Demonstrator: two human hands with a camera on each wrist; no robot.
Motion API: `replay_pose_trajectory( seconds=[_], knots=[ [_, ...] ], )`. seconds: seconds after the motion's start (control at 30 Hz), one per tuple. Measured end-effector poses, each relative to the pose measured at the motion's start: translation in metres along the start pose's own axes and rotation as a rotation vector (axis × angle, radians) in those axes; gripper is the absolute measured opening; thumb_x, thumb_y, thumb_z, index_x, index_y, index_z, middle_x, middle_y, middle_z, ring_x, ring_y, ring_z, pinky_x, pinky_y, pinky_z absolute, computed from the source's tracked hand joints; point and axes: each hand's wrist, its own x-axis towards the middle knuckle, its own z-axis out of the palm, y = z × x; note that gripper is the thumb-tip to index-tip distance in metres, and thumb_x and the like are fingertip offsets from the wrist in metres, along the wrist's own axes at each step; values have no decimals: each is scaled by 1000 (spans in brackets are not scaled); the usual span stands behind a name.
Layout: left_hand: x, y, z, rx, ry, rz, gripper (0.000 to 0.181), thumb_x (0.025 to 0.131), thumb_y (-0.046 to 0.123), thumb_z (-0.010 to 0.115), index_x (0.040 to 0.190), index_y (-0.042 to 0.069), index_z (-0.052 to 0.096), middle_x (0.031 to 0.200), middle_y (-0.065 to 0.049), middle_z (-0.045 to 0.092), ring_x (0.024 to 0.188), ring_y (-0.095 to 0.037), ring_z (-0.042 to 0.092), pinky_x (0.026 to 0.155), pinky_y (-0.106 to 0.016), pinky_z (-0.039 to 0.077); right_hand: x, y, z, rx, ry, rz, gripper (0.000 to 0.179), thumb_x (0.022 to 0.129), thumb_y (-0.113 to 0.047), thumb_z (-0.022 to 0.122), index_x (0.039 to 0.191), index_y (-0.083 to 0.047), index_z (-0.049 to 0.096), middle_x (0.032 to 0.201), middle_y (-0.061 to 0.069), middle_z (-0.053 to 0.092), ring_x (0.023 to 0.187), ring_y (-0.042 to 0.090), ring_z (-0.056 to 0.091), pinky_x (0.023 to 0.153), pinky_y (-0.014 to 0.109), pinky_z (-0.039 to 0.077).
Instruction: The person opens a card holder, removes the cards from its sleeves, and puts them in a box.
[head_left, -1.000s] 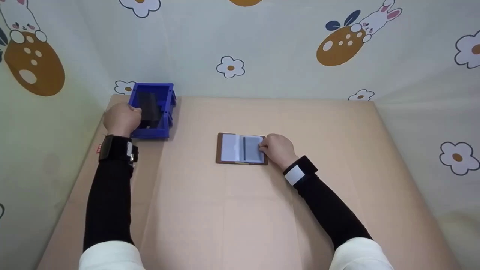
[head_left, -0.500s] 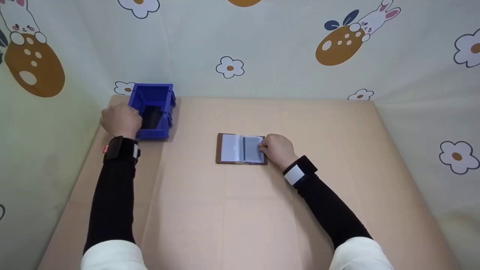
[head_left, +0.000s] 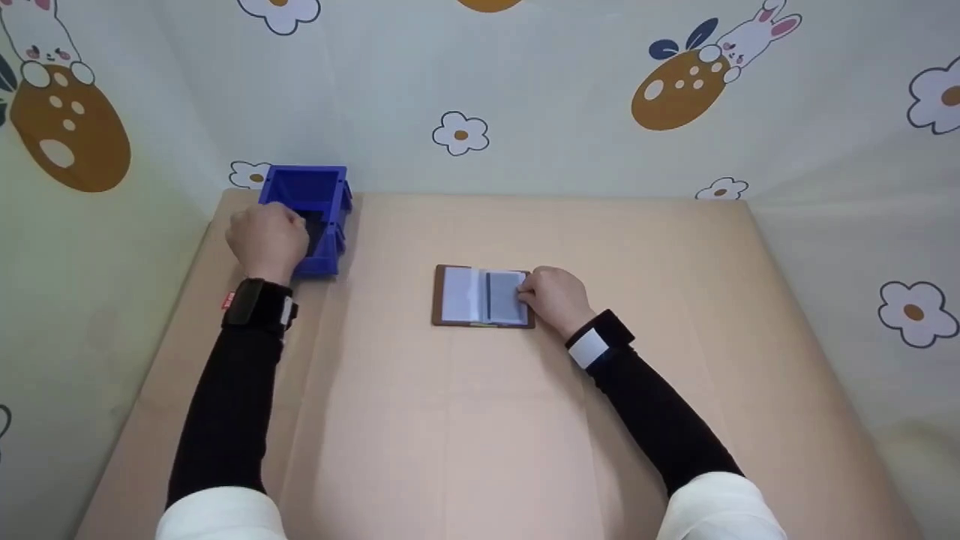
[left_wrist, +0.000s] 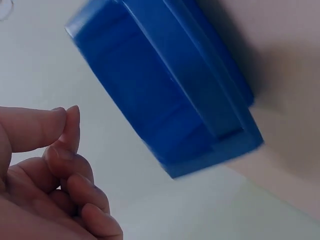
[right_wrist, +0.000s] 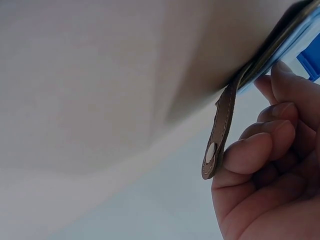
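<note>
In the head view an open brown card holder [head_left: 437, 298] with clear plastic sleeves [head_left: 459, 296] lies mid-table. A grey-looking card [head_left: 504, 298] sits in its right sleeve. My right hand [head_left: 559, 298] pinches the right edge of the sleeves between thumb and index finger. Beside those fingers hangs the holder's leather strap [right_wrist: 218, 135] with a snap button. My left hand [head_left: 268, 240] is over the near left side of a blue plastic bin [head_left: 321, 266]. Its thumb and index fingertip meet with nothing visible between them, other fingers curled. A dark flat item [head_left: 313, 225] lies inside the bin, partly hidden by the hand.
The bin stands at the table's back left corner, close to the patterned wall cloth [head_left: 390, 97]. A beige covering lies over the table [head_left: 450, 435]. A small red tag [head_left: 228, 301] shows beside the left wrist strap.
The dark flat item, upright by my left fingers a second ago, now lies low in the bin, let go. My left hand has shifted right and slightly nearer. The right hand keeps its place.
</note>
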Motion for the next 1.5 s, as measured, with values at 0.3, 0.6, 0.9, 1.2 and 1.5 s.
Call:
replay_pose_trajectory(
  seconds=[0.3, 0.6, 0.9, 1.2, 1.5],
  knots=[
    [-29, 48, 35, -103, 14, 222, 17, 91, 13, 64, 93, 0, 75, 97, -20, 67, 98, -41, 54, 88, -56, 37, 0, 0, -1, 8, -13, 9, 11, 86, -16, 77, 95, -11, 80, 88, 7, 72, 83, 26, 68, 74, 41, 53],
    [-67, 84, 79, -70, -119, 371, 12, 86, 19, 74, 88, 8, 77, 91, -11, 66, 90, -32, 53, 83, -46, 39, 0, 0, -2, 6, -17, 1, 11, 86, -16, 77, 96, -11, 80, 90, 7, 72, 83, 27, 69, 74, 41, 53],
    [-84, 95, 109, 4, -172, 469, 8, 85, 13, 73, 89, 8, 78, 83, -7, 63, 79, -28, 49, 71, -40, 37, 0, 1, 0, -8, -19, 9, 11, 85, -17, 77, 95, -12, 80, 87, 6, 71, 81, 26, 68, 71, 41, 53],
    [-90, 94, 124, 77, -178, 556, 15, 86, 5, 63, 83, 8, 78, 84, -9, 66, 79, -29, 51, 70, -40, 38, 1, 1, 0, 7, -20, 12, 10, 86, -17, 77, 94, -13, 81, 85, 5, 71, 79, 26, 67, 70, 42, 53],
    [-89, 96, 126, 126, -152, 590, 19, 84, -1, 61, 78, 8, 77, 81, -9, 66, 77, -29, 52, 70, -41, 40, 1, 2, 0, 8, -28, 15, 9, 86, -17, 77, 93, -14, 81, 86, 5, 71, 81, 26, 68, 71, 41, 53]
  ],
)
